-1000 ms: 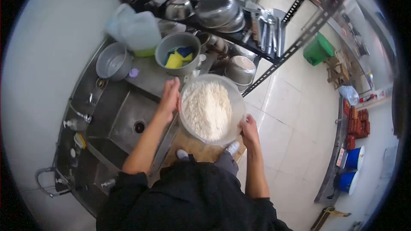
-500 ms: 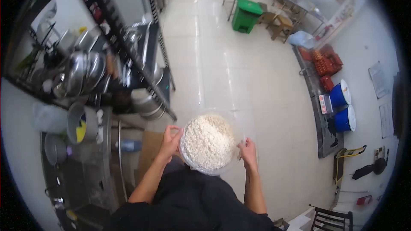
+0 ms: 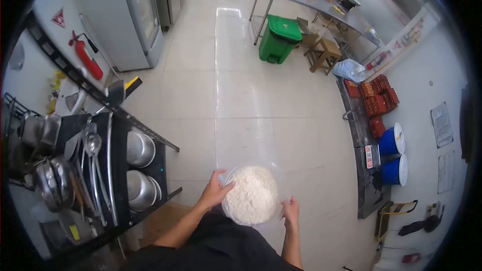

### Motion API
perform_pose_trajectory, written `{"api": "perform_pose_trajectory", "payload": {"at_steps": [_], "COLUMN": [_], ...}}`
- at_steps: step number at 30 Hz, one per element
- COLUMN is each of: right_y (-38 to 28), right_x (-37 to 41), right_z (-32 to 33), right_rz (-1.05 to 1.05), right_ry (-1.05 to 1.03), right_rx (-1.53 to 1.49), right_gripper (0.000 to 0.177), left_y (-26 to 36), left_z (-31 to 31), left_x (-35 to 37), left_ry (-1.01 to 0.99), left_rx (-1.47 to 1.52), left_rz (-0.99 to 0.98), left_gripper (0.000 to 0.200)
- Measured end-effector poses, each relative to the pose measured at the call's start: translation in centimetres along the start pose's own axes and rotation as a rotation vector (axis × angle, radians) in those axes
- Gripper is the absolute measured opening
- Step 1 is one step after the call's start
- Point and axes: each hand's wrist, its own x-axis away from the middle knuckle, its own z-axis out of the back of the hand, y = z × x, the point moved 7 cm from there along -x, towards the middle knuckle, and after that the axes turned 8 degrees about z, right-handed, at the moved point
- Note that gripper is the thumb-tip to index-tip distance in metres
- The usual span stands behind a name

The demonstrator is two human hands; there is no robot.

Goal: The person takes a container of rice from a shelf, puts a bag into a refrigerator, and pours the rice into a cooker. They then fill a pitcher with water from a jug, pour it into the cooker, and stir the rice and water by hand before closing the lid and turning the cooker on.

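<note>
A clear round bowl [image 3: 282, 174] is held in front of my body, above the floor. It is heaped with a white, crumbly flour-like powder [image 3: 252, 194]. My left hand [image 3: 216, 191] is closed on the bowl's left rim, thumb toward the powder. On the opposite side, my right hand [image 3: 290, 212] pinches the right edge of the bowl. The underside of the bowl is hidden from above.
At left stands a black rack [image 3: 116, 183] with pots and ladles. A fire extinguisher [image 3: 88, 59] and a fridge [image 3: 115, 17] are behind it. Ahead are a green bin [image 3: 281, 37] and a wooden stool [image 3: 325, 54]. A counter [image 3: 369, 193] with egg trays and blue buckets [image 3: 392, 139] runs along the right.
I have moved forward along the floor with the bowl still between both hands. The rack has come nearer on the left, the sink has left view, and the fridge and extinguisher now show.
</note>
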Motion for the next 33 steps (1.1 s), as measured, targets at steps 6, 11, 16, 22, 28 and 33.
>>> {"api": "perform_pose_trajectory", "payload": {"at_steps": [6, 11, 16, 22, 28, 33], "right_y": [-5.5, -10.2, -22.3, -38.7, -47.0, -54.7], "right_x": [-7.2, -19.0, -35.5, -49.8, -61.9, -72.6], "right_z": [-2.6, -8.8, -19.6, -33.9, -47.2, -51.3], "right_rz": [0.078, 0.104, 0.28, 0.432, 0.336, 0.216], "right_ry": [0.069, -0.011, -0.201, -0.552, -0.754, -0.617], "right_rx": [-0.065, -0.067, 0.083, 0.154, 0.143, 0.107], "right_gripper": [0.011, 0.007, 0.012, 0.016, 0.017, 0.012], "left_y": [6.5, 12.1, 19.7, 27.6, 36.7, 50.5], "left_z": [0.6, 2.5, 7.5, 14.5, 23.5, 27.9], "left_x": [-7.2, -17.4, -28.0, -38.1, -51.9, -65.8], "left_ry": [-0.109, -0.081, 0.157, 0.425, 0.491, 0.376], "left_rx": [0.102, 0.109, 0.338, 0.562, 0.726, 0.478], "left_rz": [0.01, 0.066, 0.085, 0.023, -0.035, -0.031], "left_gripper": [0.06, 0.06, 0.057, 0.056, 0.044, 0.042]}}
